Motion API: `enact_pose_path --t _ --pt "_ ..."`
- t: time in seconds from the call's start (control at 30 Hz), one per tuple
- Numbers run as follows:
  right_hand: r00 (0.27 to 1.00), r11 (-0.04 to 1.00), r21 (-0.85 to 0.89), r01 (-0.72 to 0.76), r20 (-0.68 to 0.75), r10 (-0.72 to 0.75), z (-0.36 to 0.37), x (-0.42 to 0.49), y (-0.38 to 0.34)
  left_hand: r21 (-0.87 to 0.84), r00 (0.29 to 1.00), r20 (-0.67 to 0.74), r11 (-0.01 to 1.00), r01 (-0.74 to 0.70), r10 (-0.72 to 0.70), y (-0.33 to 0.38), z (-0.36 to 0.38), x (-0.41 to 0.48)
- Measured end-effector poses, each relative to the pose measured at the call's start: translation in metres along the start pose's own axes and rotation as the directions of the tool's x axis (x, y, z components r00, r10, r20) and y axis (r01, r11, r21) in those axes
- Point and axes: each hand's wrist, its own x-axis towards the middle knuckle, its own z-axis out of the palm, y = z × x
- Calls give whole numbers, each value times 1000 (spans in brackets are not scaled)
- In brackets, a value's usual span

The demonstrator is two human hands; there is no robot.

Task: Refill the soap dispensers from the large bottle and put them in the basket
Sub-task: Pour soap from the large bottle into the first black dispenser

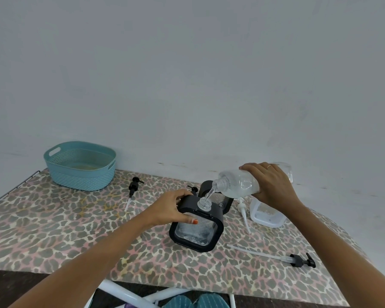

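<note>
Pale grey wall fills most of the view, and below it stands a board covered in leopard-print cloth [53, 230]. Near its middle sits a square clear soap dispenser with a black frame [197, 230], its pump off and its threaded neck open. The left hand [173, 207] grips its top, fingers over the far edge and thumb pressed on the near face. The right hand [271, 185] is wrapped round a large clear plastic bottle [238, 184], tipped with its mouth just above that neck, and a thin clear stream [209, 194] runs down into it. Just behind stands a second black-framed dispenser [220, 200], and to the right a white-framed one [266, 215]. A white pump head [242, 210] lies between those two. One black pump with its tube [132, 192] lies to the left, another [298, 260] near the front right edge. A teal woven plastic basket [80, 178] sits at the far left corner, well apart from the dispensers.
</note>
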Motion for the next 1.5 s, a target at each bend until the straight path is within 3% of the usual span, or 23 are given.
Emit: enact_pose_path --t 0.73,1.03,1.2,1.5 --pt "996 994 74 -78 42 75 11 -13 -13 -31 1000 13 999 -11 11 -3 1 1" --pt "983 962 207 -179 83 165 17 -15 -27 -48 1000 30 999 -6 8 -8 -2 2" --pt "951 891 334 -308 96 293 19 -15 -37 -46 1000 1 999 17 -17 -14 -8 5" --pt "781 617 491 -615 272 562 34 -25 -54 -68 989 -110 994 90 -97 -44 -34 12"
